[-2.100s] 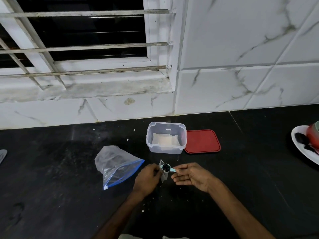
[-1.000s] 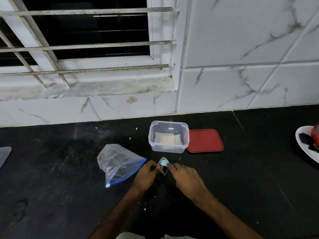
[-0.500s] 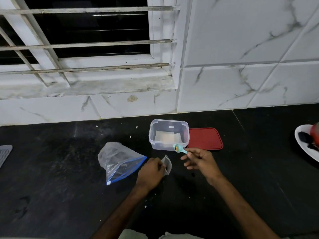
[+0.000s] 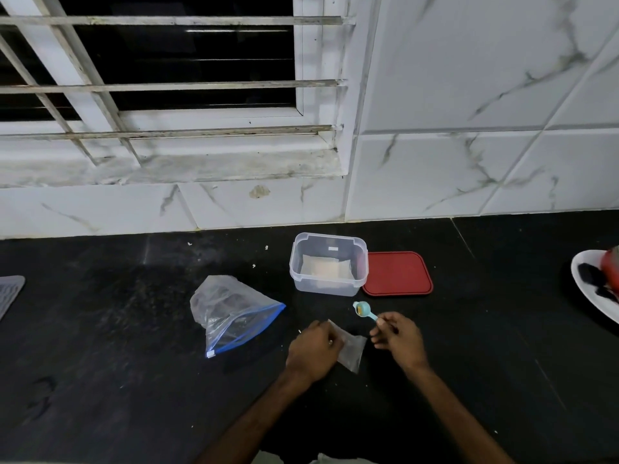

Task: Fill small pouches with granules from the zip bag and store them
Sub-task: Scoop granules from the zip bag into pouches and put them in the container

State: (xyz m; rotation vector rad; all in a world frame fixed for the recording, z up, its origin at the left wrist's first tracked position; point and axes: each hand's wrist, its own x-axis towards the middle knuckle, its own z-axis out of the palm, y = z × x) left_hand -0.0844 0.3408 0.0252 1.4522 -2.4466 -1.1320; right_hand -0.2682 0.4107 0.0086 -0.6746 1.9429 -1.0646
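**Pouch held, scoop beside it**

The left hand grips the one pouch at its left edge. It lies on the surface, slanting back-left to front-right. The right hand, nearer the box, pinches the single scoop. One zip bag lies left, and one lid lies behind.
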